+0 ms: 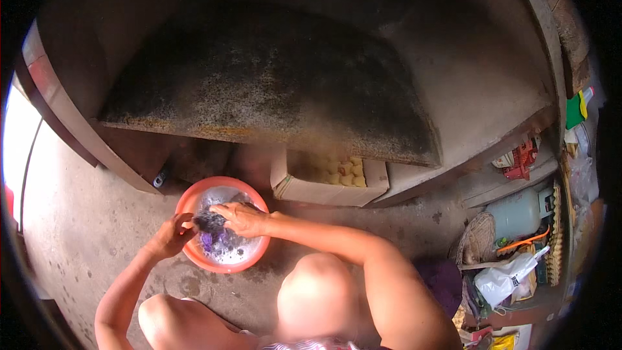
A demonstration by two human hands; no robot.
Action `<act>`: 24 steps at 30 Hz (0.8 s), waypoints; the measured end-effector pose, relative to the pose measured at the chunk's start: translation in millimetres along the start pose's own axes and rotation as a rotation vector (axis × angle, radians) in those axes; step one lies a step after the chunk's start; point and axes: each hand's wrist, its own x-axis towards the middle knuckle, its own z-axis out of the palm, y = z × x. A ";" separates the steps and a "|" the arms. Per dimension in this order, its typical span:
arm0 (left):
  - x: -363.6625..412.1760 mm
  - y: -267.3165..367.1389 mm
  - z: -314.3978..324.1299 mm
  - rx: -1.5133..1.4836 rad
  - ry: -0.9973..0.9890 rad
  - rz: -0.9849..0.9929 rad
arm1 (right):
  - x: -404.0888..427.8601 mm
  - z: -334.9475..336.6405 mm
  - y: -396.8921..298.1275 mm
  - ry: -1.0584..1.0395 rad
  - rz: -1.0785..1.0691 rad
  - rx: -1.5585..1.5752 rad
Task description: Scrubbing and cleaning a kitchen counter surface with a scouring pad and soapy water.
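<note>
An orange-red plastic basin (224,268) with sudsy water stands on the concrete floor. Dark wet cloth (210,222) is bunched inside it, and a purple piece of cloth (208,241) shows just below in the foam. At the basin's left rim my left hand (176,234) pinches the edge of the dark cloth between thumb and fingers. My right hand (242,218) reaches over the right rim and lies on the dark cloth, fingers pointing left; whether it grips the cloth is unclear.
A cardboard box (330,195) holding egg trays stands beyond the basin, under a dark slab (272,82). At the right are a gas cylinder (516,213), a woven basket (476,240) and a white plastic bag (505,279). A can (159,179) lies near the left wall.
</note>
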 end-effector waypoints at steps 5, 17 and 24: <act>0.2 168.4 -52.4 0.493 0.255 0.573 | -19.7 -122.7 -81.8 0.205 -0.007 -0.087; 139.1 239.9 -16.2 0.877 0.252 0.901 | -138.1 -395.6 75.9 0.914 0.766 -0.414; 152.6 237.8 -11.5 0.870 0.074 0.899 | -15.9 -351.5 61.6 0.542 0.724 -0.585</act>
